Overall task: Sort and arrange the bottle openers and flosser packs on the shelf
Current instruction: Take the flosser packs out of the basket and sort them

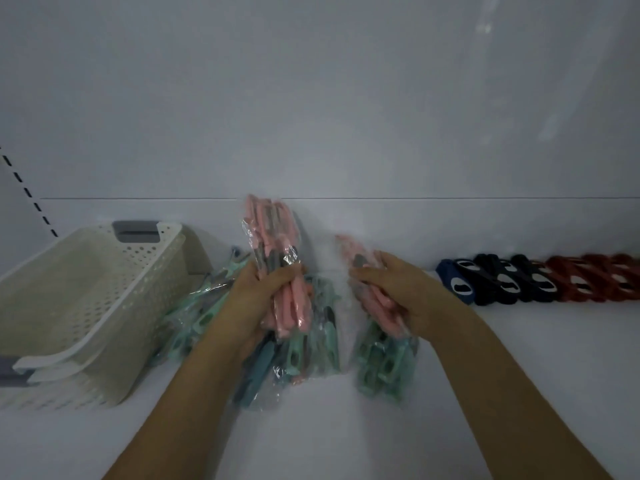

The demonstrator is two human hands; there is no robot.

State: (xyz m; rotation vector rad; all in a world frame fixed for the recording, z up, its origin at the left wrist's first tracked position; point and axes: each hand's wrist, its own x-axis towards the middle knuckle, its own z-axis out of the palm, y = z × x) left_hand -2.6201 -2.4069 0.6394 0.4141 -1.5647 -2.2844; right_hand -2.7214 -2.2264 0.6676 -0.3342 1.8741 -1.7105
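Two handfuls of pink flosser packs marked the sorting step: your left hand (pixel 266 289) gripped an upright bunch (pixel 273 251), your right hand (pixel 398 292) clutched another (pixel 377 299) above green packs (pixel 384 362). Next, I'd judge, set them left of the bottle openers (pixel 540 282) far right on the shelf (pixel 519 358).

Bare shelf (pixel 519 358) right of the packs (pixel 311 341); basket (pixel 86 306) blocking the left.

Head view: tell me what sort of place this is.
Likely a shop or stockroom shelf: a lined-up row of bottle openers, many wrapped flosser packs, and a slotted shelving upright by the empty basket.
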